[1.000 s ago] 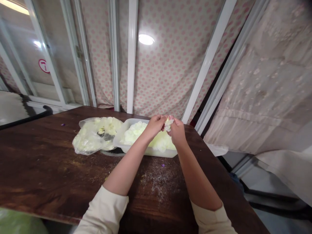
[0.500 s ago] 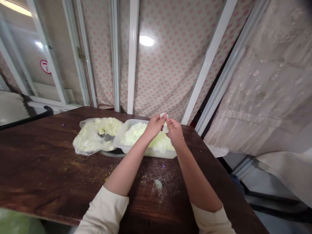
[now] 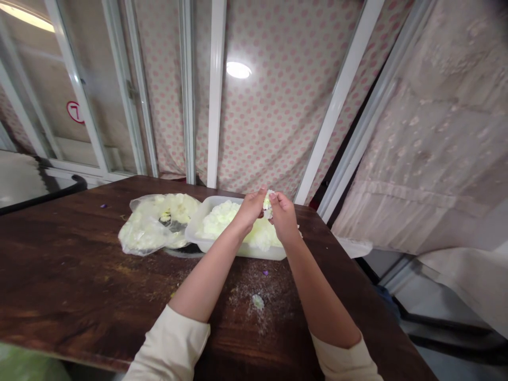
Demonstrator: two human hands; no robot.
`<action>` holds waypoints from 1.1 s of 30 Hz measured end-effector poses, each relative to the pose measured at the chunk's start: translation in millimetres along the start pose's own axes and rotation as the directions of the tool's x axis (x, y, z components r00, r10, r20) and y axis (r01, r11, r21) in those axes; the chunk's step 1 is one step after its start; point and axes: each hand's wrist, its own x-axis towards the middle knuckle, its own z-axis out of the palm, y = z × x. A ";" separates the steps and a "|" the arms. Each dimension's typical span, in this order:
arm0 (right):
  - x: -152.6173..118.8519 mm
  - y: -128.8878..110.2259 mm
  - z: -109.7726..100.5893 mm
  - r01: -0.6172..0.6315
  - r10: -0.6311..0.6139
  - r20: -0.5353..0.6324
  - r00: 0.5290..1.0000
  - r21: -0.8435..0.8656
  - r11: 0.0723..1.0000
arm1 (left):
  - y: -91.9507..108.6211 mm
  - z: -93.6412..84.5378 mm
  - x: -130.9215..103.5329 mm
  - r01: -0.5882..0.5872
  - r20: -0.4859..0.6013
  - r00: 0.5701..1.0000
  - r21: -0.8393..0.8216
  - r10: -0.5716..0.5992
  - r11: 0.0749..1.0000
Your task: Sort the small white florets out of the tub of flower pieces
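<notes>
Head view: pale clump [image 3: 269,201] pinched between two hands, a loose piece [image 3: 257,302] newly on the desk [image 3: 79,254]

Both hands meet over the right part of a whitish tub [image 3: 192,230], raised above its contents. The left hand [image 3: 249,210] has its grip closed on one side of the pale clump, and the right hand [image 3: 284,216] has its grip closed on the other, thumb and fingers pressed in. The clump looks ruffled and petal-like, white with a yellow-green tint; the fingers hide part of it.

The change of the last second lies nearer the person: the loose piece, similar in colour, rests among pale crumbs [image 3: 242,301] between the forearms, where only crumbs show in the earliest picture. It is apart from the tub and from both hands. Judged from this, one piece is out of the hands while another is being worked by the fingertips, apparently pulled apart or opened; the exact action cannot be told.

The tub holds a heaped pale mass [image 3: 219,217]. Just beside its left end sits a clear plastic bag [image 3: 143,233] with more yellowish-white material inside. A purple scrap [image 3: 265,273] lies between the tub and the loose piece.
</notes>
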 end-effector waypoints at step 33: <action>10.8 5.0 -41.2 -0.027 0.195 0.096 0.976 -0.837 0.546 | 7.8 -102.7 20.9 0.253 -0.283 0.958 0.916 0.052 0.310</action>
